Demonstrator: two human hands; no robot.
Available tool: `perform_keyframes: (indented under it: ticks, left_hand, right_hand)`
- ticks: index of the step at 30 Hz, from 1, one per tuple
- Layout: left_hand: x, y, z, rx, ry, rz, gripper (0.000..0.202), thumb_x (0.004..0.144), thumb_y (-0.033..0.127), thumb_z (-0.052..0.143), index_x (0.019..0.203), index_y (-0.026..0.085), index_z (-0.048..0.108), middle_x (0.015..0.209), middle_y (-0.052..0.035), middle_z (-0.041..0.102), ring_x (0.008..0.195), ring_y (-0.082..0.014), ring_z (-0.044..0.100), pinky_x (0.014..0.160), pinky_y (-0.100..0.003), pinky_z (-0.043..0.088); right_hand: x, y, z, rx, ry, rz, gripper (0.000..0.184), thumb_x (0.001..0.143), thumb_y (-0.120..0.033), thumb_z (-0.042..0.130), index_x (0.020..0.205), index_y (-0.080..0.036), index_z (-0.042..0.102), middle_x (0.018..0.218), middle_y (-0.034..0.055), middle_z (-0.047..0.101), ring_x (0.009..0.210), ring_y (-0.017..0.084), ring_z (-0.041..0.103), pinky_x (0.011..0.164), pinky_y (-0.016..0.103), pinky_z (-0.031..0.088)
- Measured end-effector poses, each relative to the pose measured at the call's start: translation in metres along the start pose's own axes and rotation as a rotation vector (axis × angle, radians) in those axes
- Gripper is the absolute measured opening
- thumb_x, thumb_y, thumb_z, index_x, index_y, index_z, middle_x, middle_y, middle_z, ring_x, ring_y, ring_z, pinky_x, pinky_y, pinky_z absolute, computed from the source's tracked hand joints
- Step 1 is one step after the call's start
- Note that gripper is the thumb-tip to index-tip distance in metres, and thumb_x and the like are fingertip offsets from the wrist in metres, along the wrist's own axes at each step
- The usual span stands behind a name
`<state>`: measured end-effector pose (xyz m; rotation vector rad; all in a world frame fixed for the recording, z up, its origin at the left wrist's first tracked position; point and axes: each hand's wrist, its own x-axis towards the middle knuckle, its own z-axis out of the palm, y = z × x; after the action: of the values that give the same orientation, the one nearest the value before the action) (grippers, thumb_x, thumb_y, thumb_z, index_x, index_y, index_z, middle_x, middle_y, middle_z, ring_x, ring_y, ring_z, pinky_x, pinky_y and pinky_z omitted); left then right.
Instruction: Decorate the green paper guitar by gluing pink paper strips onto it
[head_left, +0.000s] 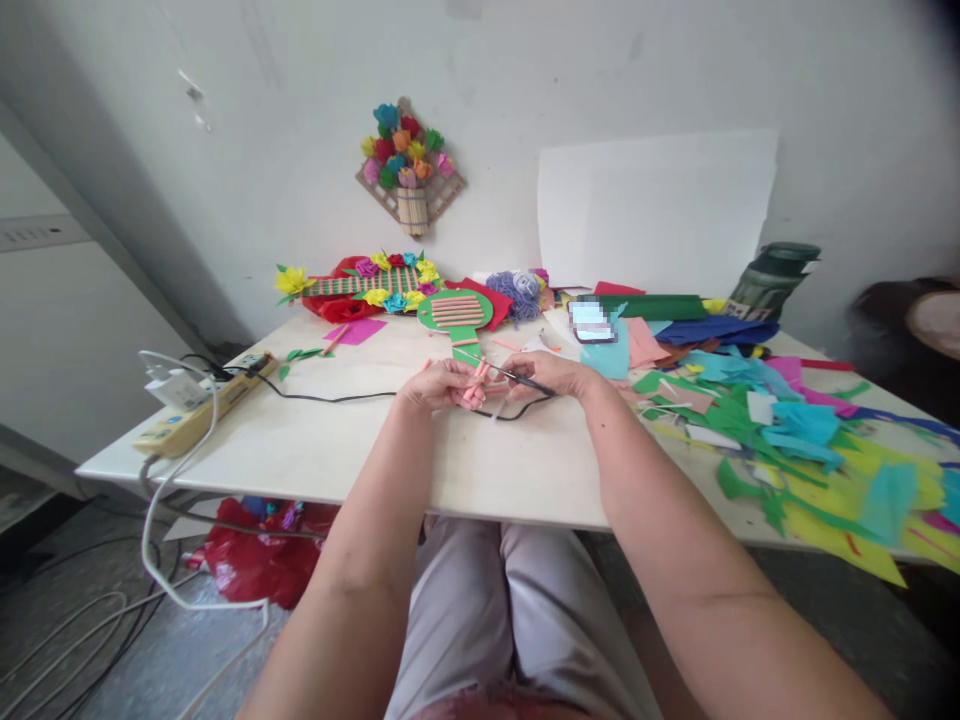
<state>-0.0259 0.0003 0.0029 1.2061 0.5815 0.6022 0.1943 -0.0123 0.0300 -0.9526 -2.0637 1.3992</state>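
My left hand [448,386] is closed around several short pink rolled-paper sticks [477,388], held above the table. In my right hand [551,376] is a pair of scissors [525,380] with dark handles; its metal blades point left, by the pink sticks. I cannot tell whether the blades touch them. Just beyond my hands lies a green paddle-shaped piece [465,338] with a row of pink sticks across its round head. A black cord runs under my hands.
A flower-trimmed paper guitar [367,284] lies at the back left. A power strip [206,405] with cables sits on the left. On the right are coloured paper scraps [802,430], a phone [592,320] and a dark bottle [776,280]. A flower basket [411,170] hangs on the wall.
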Motion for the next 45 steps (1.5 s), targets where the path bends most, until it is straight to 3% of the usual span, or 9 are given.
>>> perform_keyframes:
  ticks: [11,17,24,31,35,38,45]
  left_hand:
    - [-0.001,0.001,0.001,-0.026,0.016,0.017,0.014,0.063,0.015,0.070,0.073,0.006,0.065,0.058,-0.0070,0.065,0.048,-0.0147,0.061,0.046,-0.021,0.051]
    - [-0.003,0.003,0.001,-0.037,0.048,0.014,0.016,0.062,0.015,0.070,0.073,0.005,0.065,0.056,-0.0065,0.065,0.046,-0.0145,0.061,0.045,-0.021,0.050]
    - [-0.002,0.005,0.000,-0.034,0.049,0.001,0.014,0.063,0.015,0.070,0.070,0.005,0.064,0.055,-0.0070,0.064,0.045,-0.0136,0.060,0.045,-0.020,0.049]
    - [-0.002,0.002,-0.008,-0.081,0.087,0.032,0.014,0.064,0.014,0.069,0.074,0.005,0.065,0.055,-0.0073,0.064,0.045,-0.0122,0.058,0.045,-0.020,0.048]
    - [-0.004,0.005,-0.006,-0.071,0.145,0.084,0.015,0.066,0.015,0.067,0.077,0.006,0.065,0.058,-0.0070,0.064,0.049,-0.0135,0.061,0.050,-0.022,0.050]
    - [-0.006,0.009,-0.004,-0.044,0.215,0.118,0.016,0.066,0.015,0.068,0.080,0.008,0.065,0.063,-0.0070,0.066,0.057,-0.0159,0.064,0.058,-0.027,0.052]
    - [-0.010,0.012,-0.011,0.027,0.425,0.331,0.022,0.062,0.024,0.072,0.076,0.010,0.065,0.073,-0.0074,0.067,0.071,-0.0157,0.064,0.071,-0.029,0.051]
  right_hand:
    - [0.002,0.004,-0.001,-0.016,0.010,-0.021,0.045,0.048,-0.030,0.077,0.085,-0.015,0.058,0.073,-0.0032,0.057,0.067,0.011,0.052,0.069,0.026,0.041]
    - [0.004,0.008,-0.002,-0.081,0.076,-0.033,0.041,0.047,-0.032,0.077,0.079,-0.015,0.058,0.060,-0.0068,0.050,0.057,0.009,0.047,0.061,0.024,0.039]
    - [0.007,0.009,-0.002,-0.101,0.121,-0.063,0.044,0.042,-0.034,0.079,0.077,-0.014,0.060,0.061,-0.0058,0.053,0.058,0.009,0.049,0.059,0.024,0.040]
    - [0.006,0.008,0.001,-0.107,0.175,-0.042,0.042,0.048,-0.041,0.077,0.075,-0.013,0.060,0.045,-0.0073,0.046,0.036,0.004,0.035,0.036,0.019,0.028]
    - [0.012,0.021,-0.002,-0.084,0.364,-0.056,0.044,0.050,-0.045,0.075,0.075,-0.013,0.058,0.043,-0.0064,0.045,0.036,0.006,0.039,0.035,0.020,0.032]
    - [0.016,0.031,-0.007,-0.130,0.527,-0.030,0.046,0.050,-0.049,0.074,0.077,-0.015,0.058,0.051,-0.0029,0.052,0.042,0.009,0.046,0.039,0.022,0.038]
    - [0.012,0.029,-0.012,-0.566,0.761,0.136,0.040,0.062,-0.057,0.062,0.080,-0.022,0.061,0.071,0.0021,0.064,0.065,0.016,0.058,0.055,0.025,0.040]
